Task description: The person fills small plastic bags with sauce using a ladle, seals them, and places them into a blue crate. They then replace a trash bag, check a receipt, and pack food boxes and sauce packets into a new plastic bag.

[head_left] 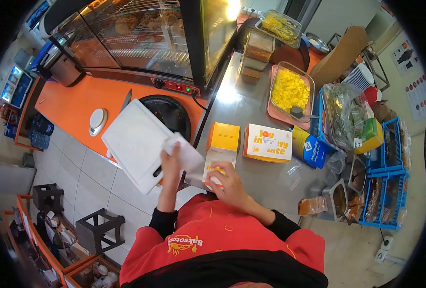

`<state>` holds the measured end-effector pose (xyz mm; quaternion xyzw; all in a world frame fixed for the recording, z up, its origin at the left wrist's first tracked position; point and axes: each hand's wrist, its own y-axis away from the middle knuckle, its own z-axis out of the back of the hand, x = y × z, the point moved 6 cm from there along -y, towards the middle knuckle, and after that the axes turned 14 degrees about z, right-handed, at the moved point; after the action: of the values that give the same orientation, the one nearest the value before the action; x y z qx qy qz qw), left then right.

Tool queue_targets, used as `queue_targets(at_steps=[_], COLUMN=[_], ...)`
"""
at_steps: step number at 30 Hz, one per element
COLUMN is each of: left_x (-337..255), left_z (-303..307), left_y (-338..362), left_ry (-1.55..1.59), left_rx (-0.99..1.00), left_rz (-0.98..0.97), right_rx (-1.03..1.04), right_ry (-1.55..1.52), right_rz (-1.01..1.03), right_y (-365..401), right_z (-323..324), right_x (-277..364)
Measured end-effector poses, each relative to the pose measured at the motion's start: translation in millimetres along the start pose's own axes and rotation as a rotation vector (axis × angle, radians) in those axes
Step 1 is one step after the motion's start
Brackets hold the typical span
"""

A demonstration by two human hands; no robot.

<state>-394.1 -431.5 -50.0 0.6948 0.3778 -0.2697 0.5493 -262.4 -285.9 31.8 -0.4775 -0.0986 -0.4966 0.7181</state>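
Observation:
My left hand (pixel 170 169) is closed around a white, blurred flat thing (pixel 186 152), raised over the edge of the white cutting board (pixel 137 139). My right hand (pixel 228 185) has its fingers curled together at the front end of a yellow and white takeaway box (pixel 222 137); what they pinch, if anything, I cannot tell. Beside that box on the steel counter lies a second printed takeaway box (pixel 267 143) with a small label on top. A blue and yellow packet (pixel 309 148) leans to its right.
A heated display cabinet (pixel 177 81) holds fried food at the back. Behind the board sit a black round pan (pixel 174 108), a knife (pixel 127 102) and a small white scale (pixel 97 121). A glass dish of yellow food (pixel 290 90) and blue baskets (pixel 383 197) stand right.

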Motion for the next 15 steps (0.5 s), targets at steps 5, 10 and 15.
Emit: queue_targets(at_steps=[5,10,15], left_x=[-38.2,-27.5,-33.7], left_z=[39.6,16.6,-24.9], left_y=[-15.0,-29.7,-27.1], left_ry=[-0.01,-0.121,-0.24], left_rx=[-0.122,-0.014,0.099], left_rz=[-0.115,-0.1,-0.149], right_rx=[0.032,0.016,-0.033], right_ry=[-0.186,0.346,0.532], right_rz=[-0.448,-0.418,-0.299], right_y=[47.9,74.1,72.2], right_z=[6.7,-27.9,-28.9], right_x=[-47.3,-111.6,-99.3])
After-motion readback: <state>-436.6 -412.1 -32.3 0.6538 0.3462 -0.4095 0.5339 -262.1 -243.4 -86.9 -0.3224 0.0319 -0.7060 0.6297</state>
